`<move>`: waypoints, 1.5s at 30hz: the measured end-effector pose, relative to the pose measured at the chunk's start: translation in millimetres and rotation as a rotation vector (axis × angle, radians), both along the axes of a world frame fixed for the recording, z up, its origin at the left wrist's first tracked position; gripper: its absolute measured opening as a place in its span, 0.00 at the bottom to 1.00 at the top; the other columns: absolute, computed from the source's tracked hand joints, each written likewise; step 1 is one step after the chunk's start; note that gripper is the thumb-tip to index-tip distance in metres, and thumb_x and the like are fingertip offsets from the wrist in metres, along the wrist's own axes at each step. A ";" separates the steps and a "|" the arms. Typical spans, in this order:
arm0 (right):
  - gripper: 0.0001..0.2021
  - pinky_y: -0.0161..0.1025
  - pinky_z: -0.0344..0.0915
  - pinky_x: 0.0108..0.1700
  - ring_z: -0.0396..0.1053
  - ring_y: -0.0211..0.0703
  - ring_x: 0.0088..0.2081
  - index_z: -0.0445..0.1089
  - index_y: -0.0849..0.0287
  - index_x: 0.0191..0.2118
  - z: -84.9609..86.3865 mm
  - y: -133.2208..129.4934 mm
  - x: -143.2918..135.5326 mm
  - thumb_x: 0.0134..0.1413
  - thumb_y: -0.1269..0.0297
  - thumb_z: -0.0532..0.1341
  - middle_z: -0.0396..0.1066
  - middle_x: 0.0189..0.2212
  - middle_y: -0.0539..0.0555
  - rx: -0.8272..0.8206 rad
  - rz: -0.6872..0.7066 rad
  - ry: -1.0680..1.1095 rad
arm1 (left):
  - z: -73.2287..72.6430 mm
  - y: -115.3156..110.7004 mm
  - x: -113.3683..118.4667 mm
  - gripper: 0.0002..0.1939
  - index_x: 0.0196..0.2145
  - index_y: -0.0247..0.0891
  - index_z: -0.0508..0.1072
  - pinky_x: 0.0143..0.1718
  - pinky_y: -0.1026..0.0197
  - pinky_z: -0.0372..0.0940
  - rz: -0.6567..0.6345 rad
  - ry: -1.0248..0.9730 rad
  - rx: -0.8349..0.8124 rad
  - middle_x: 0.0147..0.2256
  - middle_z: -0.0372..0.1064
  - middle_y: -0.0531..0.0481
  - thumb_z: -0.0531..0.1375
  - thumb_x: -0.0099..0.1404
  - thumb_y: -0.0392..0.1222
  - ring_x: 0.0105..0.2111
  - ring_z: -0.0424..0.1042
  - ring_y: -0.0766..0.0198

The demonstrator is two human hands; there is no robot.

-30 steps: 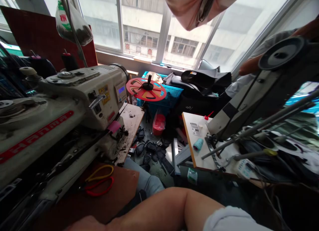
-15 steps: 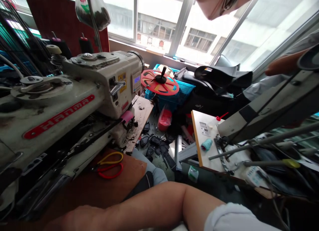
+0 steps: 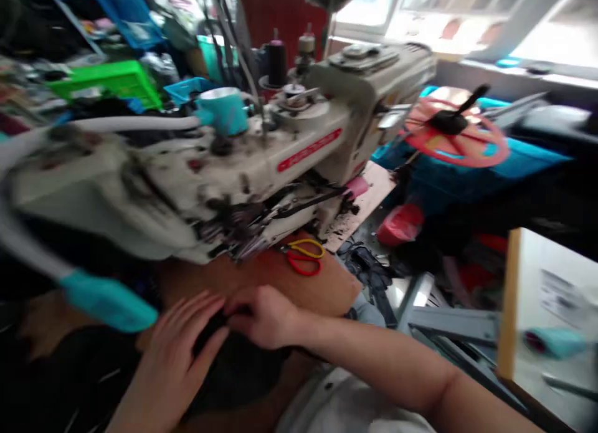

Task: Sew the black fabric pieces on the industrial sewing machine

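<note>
My left hand (image 3: pixel 180 339) is low in the view, its fingers curved over a dark piece (image 3: pixel 210 333) that looks like black material. Beside it, my right hand (image 3: pixel 261 314) has its thumb and fingers pinched at the far end of the same dark piece. Both hands are near the front edge of a brown work surface (image 3: pixel 252 274), below a white sewing machine (image 3: pixel 261 165) with a red label. Scissors with yellow and red handles (image 3: pixel 306 258) lie on that surface, beyond my right hand. Motion blur hides the piece's exact shape.
A turquoise-wrapped hose end (image 3: pixel 109 299) hangs left of my left hand. A red reel (image 3: pixel 458 134) stands past the machine near blue baskets. At the right is a white table (image 3: pixel 551 265) with a turquoise thread cone (image 3: pixel 555 342). Dark scraps lie on the floor.
The view has swung left, bringing the whole machine into sight. My left hand has come into view, and my right hand, earlier blurred at the bottom edge, now shows at the dark piece.
</note>
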State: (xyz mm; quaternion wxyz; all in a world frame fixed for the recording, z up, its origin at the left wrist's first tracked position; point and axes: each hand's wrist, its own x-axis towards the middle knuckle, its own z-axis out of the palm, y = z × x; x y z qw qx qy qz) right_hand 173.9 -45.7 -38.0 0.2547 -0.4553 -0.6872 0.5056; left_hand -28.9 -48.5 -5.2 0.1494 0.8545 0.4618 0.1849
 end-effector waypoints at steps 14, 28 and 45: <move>0.17 0.34 0.58 0.29 0.63 0.37 0.27 0.74 0.61 0.33 -15.8 18.4 7.2 0.54 0.50 0.66 0.70 0.26 0.49 -0.209 -0.097 0.311 | 1.9 54.4 5.0 0.09 0.35 0.40 0.73 0.39 0.59 0.66 0.054 -0.279 -0.548 0.34 0.74 0.51 0.58 0.62 0.46 0.36 0.72 0.60; 0.13 0.35 0.63 0.33 0.66 0.39 0.30 0.75 0.59 0.32 -14.2 38.6 15.8 0.52 0.53 0.67 0.71 0.28 0.50 -0.208 -0.281 0.409 | -6.6 77.3 11.3 0.15 0.41 0.38 0.76 0.52 0.53 0.66 0.071 -0.463 -0.607 0.42 0.76 0.46 0.61 0.62 0.50 0.46 0.74 0.53; 0.16 0.38 0.67 0.34 0.70 0.42 0.29 0.76 0.58 0.29 -9.9 42.4 -3.6 0.38 0.52 0.74 0.75 0.27 0.51 -0.610 -0.520 0.727 | -37.4 89.6 34.5 0.24 0.46 0.38 0.77 0.60 0.50 0.64 0.404 -0.849 -0.534 0.47 0.78 0.46 0.71 0.52 0.48 0.52 0.74 0.51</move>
